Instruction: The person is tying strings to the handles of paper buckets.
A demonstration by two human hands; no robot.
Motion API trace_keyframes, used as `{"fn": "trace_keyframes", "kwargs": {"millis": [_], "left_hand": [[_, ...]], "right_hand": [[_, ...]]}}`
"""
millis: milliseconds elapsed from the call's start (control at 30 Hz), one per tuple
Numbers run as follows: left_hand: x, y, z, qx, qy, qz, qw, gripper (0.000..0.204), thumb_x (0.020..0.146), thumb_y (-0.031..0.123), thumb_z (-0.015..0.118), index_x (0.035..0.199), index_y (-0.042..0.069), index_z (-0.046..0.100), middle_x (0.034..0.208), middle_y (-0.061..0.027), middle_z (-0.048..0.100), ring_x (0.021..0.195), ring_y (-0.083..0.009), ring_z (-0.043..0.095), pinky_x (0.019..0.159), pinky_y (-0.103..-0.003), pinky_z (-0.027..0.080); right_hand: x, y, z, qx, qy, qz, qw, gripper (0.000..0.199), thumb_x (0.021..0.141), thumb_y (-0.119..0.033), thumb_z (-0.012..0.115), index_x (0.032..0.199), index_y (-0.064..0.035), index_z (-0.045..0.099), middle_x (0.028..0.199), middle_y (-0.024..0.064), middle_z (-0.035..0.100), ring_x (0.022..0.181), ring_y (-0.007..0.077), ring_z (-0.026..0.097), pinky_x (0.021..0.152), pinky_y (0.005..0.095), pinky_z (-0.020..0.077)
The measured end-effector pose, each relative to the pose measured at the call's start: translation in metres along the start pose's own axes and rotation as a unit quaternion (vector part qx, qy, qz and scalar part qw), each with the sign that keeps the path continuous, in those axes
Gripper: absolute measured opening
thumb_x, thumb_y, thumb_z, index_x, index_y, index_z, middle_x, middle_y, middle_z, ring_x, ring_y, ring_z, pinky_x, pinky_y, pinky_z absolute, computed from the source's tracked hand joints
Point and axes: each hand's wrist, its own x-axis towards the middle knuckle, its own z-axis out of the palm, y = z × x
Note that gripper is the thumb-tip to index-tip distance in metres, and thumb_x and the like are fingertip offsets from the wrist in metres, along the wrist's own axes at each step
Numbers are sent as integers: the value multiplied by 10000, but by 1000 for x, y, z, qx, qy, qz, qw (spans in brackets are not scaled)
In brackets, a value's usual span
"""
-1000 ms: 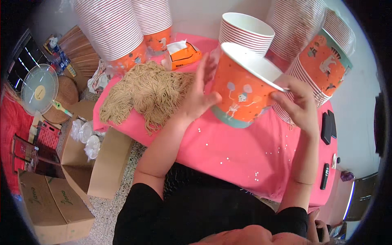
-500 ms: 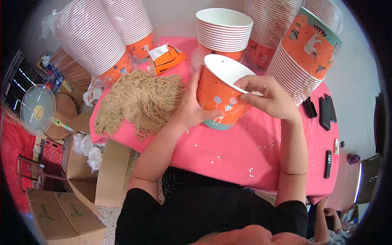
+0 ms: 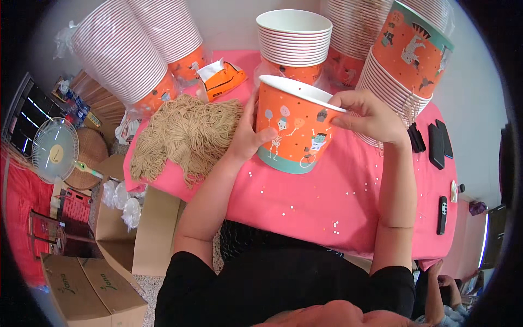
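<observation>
An orange paper bucket (image 3: 294, 128) with cartoon prints and a teal base band stands tilted over the pink tablecloth (image 3: 338, 201). My left hand (image 3: 248, 136) presses against its left side. My right hand (image 3: 368, 115) pinches its white rim at the right. A heap of tan string (image 3: 185, 136) lies just left of my left hand. Behind the bucket rises a stack of matching buckets (image 3: 294, 41).
Tall sleeves of nested buckets lean at the back left (image 3: 122, 54) and back right (image 3: 406, 60). Dark phones (image 3: 436, 144) and a remote (image 3: 443, 215) lie on the table's right. A small fan (image 3: 54, 158) and cardboard boxes (image 3: 90, 286) sit on the floor at the left.
The bucket has come down from a raised, strongly tilted pose toward the tablecloth. My right hand moved from the bucket's side to its rim.
</observation>
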Motion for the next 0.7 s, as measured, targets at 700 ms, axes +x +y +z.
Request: {"fn": "trace_keyframes", "kwargs": {"millis": [700], "left_hand": [[-1, -3, 6, 28, -29, 29, 999, 1302, 605, 372, 882, 1505, 0, 18, 1502, -171, 242, 1405, -259, 256, 1138, -402, 261]], "right_hand": [[7, 4, 16, 130, -67, 10, 989, 150, 774, 40, 550, 914, -12, 562, 827, -66, 531, 749, 10, 442, 632, 190, 374]]}}
